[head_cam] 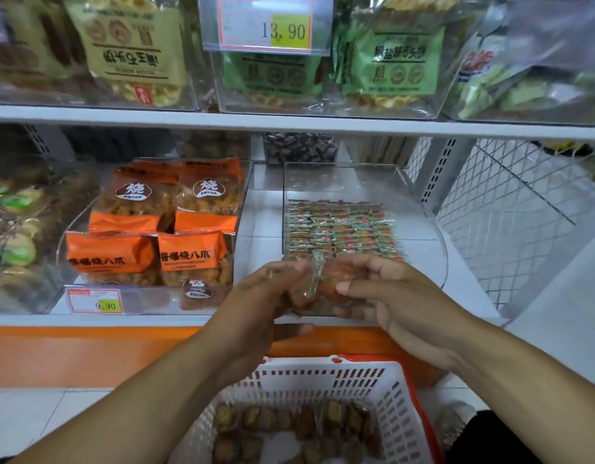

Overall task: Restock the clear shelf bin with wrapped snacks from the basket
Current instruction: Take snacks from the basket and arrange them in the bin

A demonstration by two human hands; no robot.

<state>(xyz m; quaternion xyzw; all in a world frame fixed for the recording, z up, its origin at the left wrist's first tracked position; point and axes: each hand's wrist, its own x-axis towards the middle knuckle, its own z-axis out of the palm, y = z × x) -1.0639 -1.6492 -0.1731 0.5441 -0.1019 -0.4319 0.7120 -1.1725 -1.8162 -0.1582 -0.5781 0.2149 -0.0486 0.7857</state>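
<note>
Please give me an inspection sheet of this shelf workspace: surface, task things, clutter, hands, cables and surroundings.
Surface: white shelf with an orange front strip.
Task things: clear shelf bin holds rows of small wrapped snacks; white basket below holds more snacks.
Clutter: orange snack bags in the neighbouring bin; price tag in front.
Hands: left hand and right hand together hold a snack bundle at the bin's front.
Cables: nothing seen.
Surroundings: upper shelf with green bags; wire mesh at right.
</note>
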